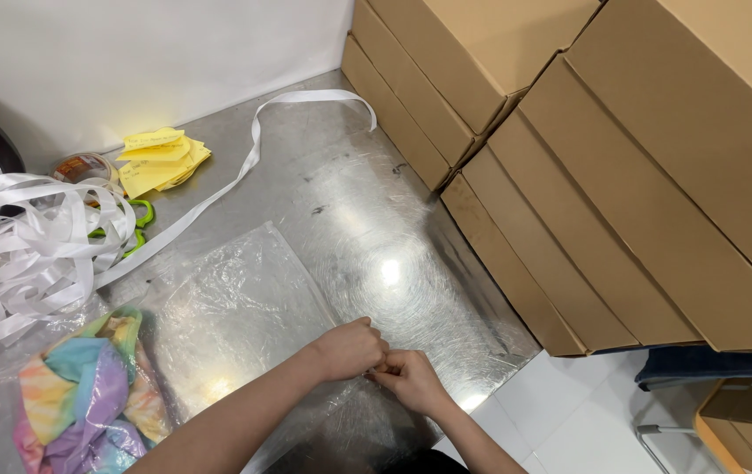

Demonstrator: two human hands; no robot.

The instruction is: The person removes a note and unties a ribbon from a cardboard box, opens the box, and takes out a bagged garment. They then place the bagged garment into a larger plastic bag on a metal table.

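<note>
A clear plastic bag (236, 298) lies flat on the shiny metal table (367, 202). My left hand (351, 348) and my right hand (408, 377) meet at the bag's near right corner, fingers pinched together on its edge. A tie-dye cloth (86, 395) in pastel colours sits bunched at the lower left, partly under clear plastic.
A tangle of white ribbon (25, 254) fills the left side, one strip looping across the table toward the boxes. Yellow sticky notes (161, 158), a tape roll (82, 167) and green-handled scissors (137, 219) lie behind it. Stacked flat cardboard boxes (587, 175) wall off the right. White floor tiles show below.
</note>
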